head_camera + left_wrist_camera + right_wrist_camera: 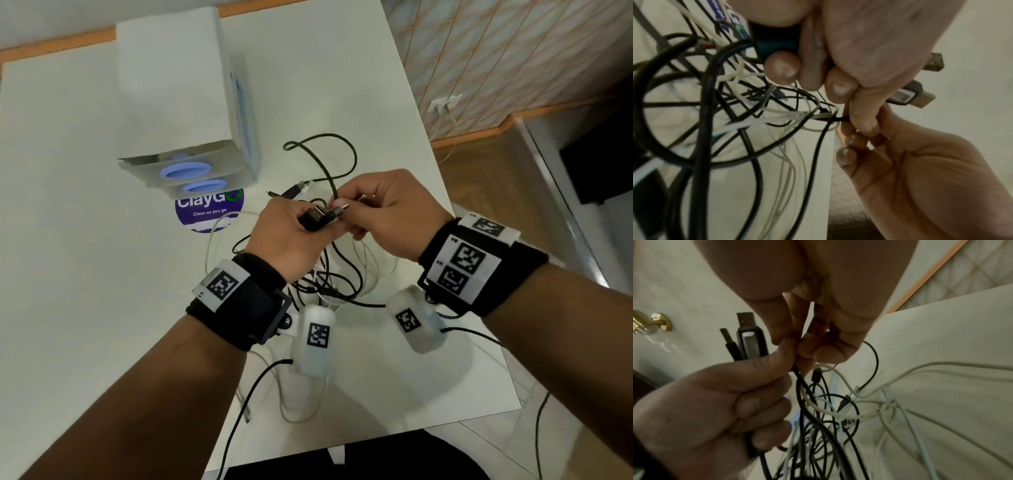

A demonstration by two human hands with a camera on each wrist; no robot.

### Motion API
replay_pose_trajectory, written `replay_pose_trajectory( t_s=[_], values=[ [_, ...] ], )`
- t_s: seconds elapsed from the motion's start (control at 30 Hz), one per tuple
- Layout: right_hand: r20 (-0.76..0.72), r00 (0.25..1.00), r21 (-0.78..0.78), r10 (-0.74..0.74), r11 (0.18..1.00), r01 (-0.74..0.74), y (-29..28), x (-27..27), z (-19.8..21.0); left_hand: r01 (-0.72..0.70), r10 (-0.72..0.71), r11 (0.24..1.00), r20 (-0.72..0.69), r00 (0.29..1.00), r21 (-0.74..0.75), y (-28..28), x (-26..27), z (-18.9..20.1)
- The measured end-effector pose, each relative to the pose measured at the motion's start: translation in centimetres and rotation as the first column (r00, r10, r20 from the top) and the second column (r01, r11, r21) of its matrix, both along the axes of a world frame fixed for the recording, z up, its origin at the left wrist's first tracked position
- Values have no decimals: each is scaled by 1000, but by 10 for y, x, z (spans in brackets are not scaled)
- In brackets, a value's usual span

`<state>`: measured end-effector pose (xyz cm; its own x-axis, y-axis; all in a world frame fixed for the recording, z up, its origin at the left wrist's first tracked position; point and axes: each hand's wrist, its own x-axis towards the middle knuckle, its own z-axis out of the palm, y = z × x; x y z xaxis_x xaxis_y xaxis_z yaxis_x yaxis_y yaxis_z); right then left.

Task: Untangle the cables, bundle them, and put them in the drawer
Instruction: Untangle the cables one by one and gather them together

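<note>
A tangle of black and white cables (329, 281) lies on the white table (85, 171), with loops trailing to the front edge. My left hand (308, 219) is raised above the tangle and grips two black USB plugs (320, 216) side by side in its curled fingers. The plugs (749, 339) stick up out of that fist in the right wrist view. My right hand (352, 209) meets the left and pinches a thin black cable (797, 369) just beside the plugs. The white drawer unit (171, 85) with blue handles (185, 171) stands at the back left, drawers closed.
A round purple sticker (209, 209) is on the table in front of the drawer unit. The table's right edge (442, 164) drops to a tiled floor. More black cable ends (298, 186) lie behind my hands. Wrist-camera leads hang near the front edge.
</note>
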<state>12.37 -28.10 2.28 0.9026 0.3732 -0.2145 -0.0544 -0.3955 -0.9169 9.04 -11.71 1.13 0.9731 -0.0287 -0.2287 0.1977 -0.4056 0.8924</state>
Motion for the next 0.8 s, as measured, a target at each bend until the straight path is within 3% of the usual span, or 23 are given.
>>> replay_pose_trajectory(
  t_s=[0.1, 0.17, 0.27, 0.3, 0.37, 0.43, 0.53, 0.6, 0.73, 0.8],
  values=[
    [51, 998, -31, -33, 999, 35, 2, 8, 7, -4, 4, 1000, -7, 1000, -2, -1, -1, 0],
    [-42, 988, 214, -146, 965, 152, 4, 16, 18, -14, 14, 1000, 17, 1000, 26, 1, 1, -2],
    [-168, 946, 547, -279, 772, 325, 3, 27, 32, -55, 53, 998, 55, 997, 39, 3, 2, 0],
    [-188, 938, 563, -291, 751, 346, 2, 28, 29, -74, 72, 997, 61, 996, 30, 4, 2, 1],
    [-201, 944, 467, -263, 821, 329, -1, 23, 19, -103, 101, 994, 77, 992, 22, 4, 1, 3],
    [-116, 980, 226, -161, 956, 184, -1, 12, 4, -92, 91, 996, 91, 992, 8, 3, 1, 3],
    [18, 999, 67, -33, 997, 31, 4, 2, -3, -71, 68, 997, 69, 995, 30, 2, 0, 2],
    [49, 996, 95, -76, 993, 71, 6, 7, 6, -84, 80, 993, 50, 996, 80, 3, 0, -1],
    [-11, 978, 389, -210, 900, 197, 5, 26, 38, -123, 110, 976, 76, 991, 180, 10, 2, -2],
    [-32, 974, 460, -225, 862, 214, 4, 29, 43, -166, 147, 966, 103, 984, 200, 12, 4, 2]
  ],
)
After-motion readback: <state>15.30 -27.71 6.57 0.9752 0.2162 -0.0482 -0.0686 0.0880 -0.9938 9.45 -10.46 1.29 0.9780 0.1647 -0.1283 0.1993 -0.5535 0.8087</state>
